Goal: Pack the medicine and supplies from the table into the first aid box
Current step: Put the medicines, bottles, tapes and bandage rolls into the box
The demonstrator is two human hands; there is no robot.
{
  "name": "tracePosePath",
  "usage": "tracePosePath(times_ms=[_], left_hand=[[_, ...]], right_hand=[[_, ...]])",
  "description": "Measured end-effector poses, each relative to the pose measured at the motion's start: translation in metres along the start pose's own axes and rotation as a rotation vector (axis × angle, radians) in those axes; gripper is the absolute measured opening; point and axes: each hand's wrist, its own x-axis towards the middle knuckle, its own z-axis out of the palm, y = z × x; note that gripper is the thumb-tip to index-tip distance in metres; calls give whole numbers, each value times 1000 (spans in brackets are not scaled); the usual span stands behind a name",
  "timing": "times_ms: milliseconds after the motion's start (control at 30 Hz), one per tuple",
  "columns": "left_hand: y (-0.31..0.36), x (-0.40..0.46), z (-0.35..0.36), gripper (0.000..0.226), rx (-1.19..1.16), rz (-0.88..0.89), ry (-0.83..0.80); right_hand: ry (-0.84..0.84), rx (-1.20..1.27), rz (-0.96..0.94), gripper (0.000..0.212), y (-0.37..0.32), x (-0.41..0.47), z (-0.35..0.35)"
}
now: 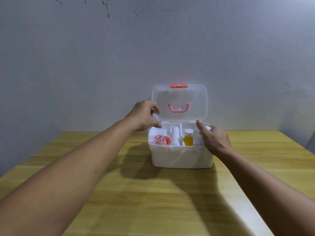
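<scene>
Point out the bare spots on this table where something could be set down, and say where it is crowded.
The wooden table is bare in front of the first aid box between the two forearms, and on both sides of the box out to the table edges. It is crowded at the box tray: tape rolls, orange bottle, left hand and right hand.

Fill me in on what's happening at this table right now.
A person is packing a white first aid box that sits open on a wooden table, its clear lid standing upright. The left hand holds a small white item above the box's left side; the right hand reaches in at the right side. Already in the tray: red tape rolls, a white bottle and an orange bottle.
</scene>
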Motion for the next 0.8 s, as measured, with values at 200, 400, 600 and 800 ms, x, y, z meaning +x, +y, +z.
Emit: tracePosePath(times_ms=[200,400,600,800], left_hand=[[-2,9,31,68,-145,-2,39],[-8,4,39,35,-203,-12,47],[-15,-13,31,21,-233,-3,-275],[-28,-19,36,25,-191,-6,-53]], right_hand=[[4,-10,-10,73,3,2,1],[3,-9,-2,73,4,4,3],[8,-19,8,74,4,3,3],[2,-16,29,75,2,2,2]])
